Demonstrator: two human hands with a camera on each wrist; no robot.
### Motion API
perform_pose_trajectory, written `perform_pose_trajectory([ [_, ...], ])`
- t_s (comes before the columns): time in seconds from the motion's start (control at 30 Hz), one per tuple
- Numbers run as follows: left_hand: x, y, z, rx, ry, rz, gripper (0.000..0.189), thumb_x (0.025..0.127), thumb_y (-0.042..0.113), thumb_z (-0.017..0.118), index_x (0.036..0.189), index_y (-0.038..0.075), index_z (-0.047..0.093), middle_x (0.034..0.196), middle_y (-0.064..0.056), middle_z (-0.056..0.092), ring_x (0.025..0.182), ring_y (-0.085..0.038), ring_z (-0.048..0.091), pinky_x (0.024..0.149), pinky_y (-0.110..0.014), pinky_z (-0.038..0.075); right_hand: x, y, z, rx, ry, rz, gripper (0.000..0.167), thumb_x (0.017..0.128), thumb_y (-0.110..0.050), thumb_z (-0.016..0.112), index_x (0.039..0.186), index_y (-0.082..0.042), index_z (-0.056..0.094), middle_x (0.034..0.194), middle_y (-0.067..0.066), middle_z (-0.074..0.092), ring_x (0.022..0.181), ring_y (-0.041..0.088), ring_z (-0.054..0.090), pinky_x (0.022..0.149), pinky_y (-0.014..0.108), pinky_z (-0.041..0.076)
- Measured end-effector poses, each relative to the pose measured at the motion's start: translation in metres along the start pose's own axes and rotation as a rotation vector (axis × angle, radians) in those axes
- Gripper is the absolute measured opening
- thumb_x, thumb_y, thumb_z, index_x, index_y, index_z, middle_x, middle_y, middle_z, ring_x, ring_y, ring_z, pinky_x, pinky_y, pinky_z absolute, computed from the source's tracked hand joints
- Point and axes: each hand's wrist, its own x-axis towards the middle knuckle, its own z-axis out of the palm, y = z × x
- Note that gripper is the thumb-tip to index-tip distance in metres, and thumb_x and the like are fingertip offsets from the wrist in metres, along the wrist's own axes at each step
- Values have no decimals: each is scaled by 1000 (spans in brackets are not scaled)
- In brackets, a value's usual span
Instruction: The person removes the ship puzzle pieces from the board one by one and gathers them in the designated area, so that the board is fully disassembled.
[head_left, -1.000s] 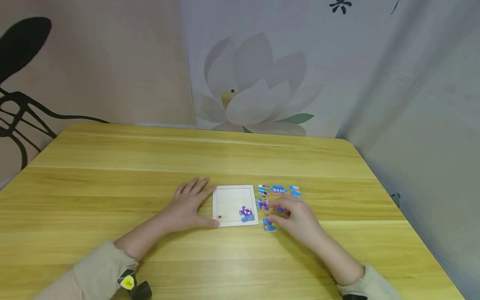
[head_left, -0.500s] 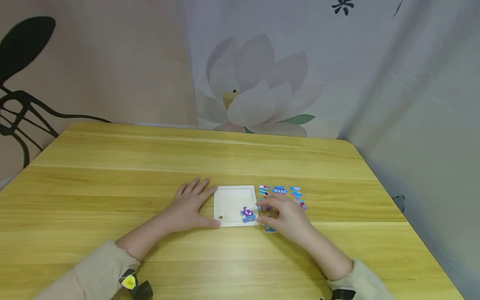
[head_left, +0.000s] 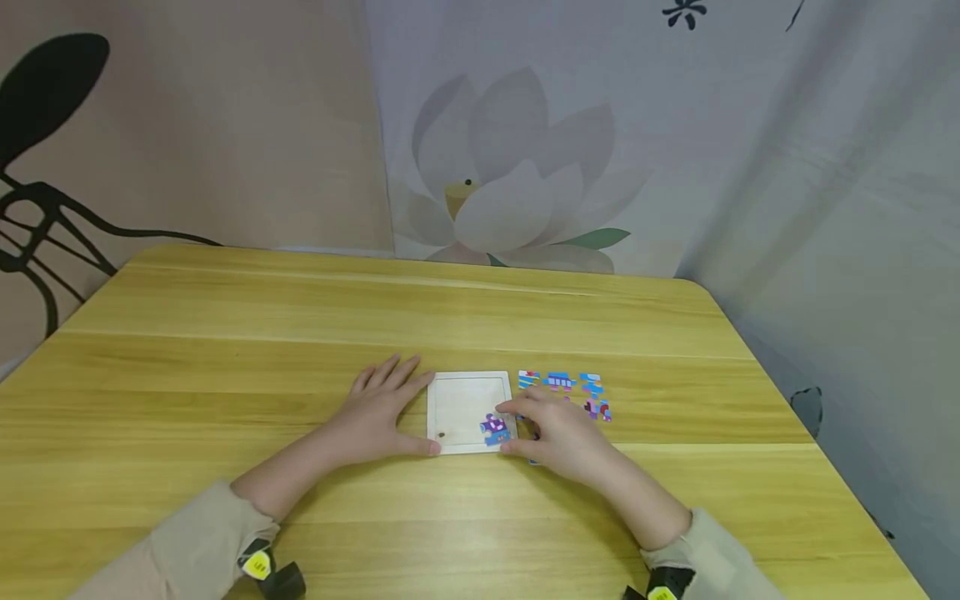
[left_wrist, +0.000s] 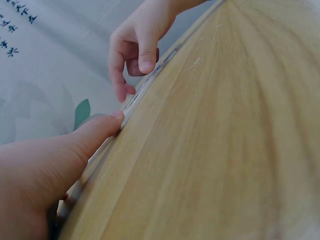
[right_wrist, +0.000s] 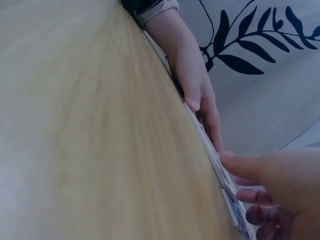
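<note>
A square white puzzle tray [head_left: 467,400] lies on the table, with purple and blue jigsaw pieces [head_left: 495,428] in its near right corner. My left hand [head_left: 378,417] rests along the tray's left side, fingers spread, thumb at the near left corner. Over the tray's right edge is my right hand [head_left: 558,433]. Its thumb and index finger stand apart around the jigsaw pieces, with the other fingers bent. No piece shows between its fingers in the left wrist view, where the right hand [left_wrist: 137,42] hovers low by the tray. Whether the fingertips touch the pieces is unclear.
Several loose jigsaw pieces [head_left: 559,381] lie to the right of the tray, some hidden by the right hand. The wooden table [head_left: 375,308] reaches back to a wall hanging with a printed lotus [head_left: 517,183].
My right hand has moved left, from the loose pieces to the tray's near right corner. The left hand keeps its place on the tray's left side.
</note>
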Motion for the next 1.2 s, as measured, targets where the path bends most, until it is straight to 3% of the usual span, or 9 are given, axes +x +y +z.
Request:
perform_pose_trajectory([
  [0.23,0,-1,0,-4,-1,5,106,71,76,61,149,10,34,156,-18,18,142,-42,5,107,-65,2,3,-2,-1,-23,-24,-20,43,80,-38,77,117,-18,69,110,-4,60,71,6,48,60,24,42],
  [0.57,0,-2,-1,-13,0,8,105,71,74,63,149,9,35,156,-18,18,141,-42,6,107,-65,2,5,-3,1,-13,-38,-2,35,80,-38,76,110,-21,71,105,-9,57,68,5,45,56,24,40],
  [0.93,-1,-2,-1,-26,0,6,105,71,74,64,149,10,35,156,-18,17,141,-42,6,106,-65,2,6,-4,2,-4,-35,7,32,80,-38,77,103,-18,69,101,-10,56,72,8,46,59,25,41],
  [1.2,-2,-1,-2,-23,-3,13,102,73,73,63,149,10,35,156,-19,17,141,-43,6,106,-66,2,6,-6,2,71,-16,82,31,76,-31,81,100,-18,66,93,-13,58,76,7,49,66,27,44],
])
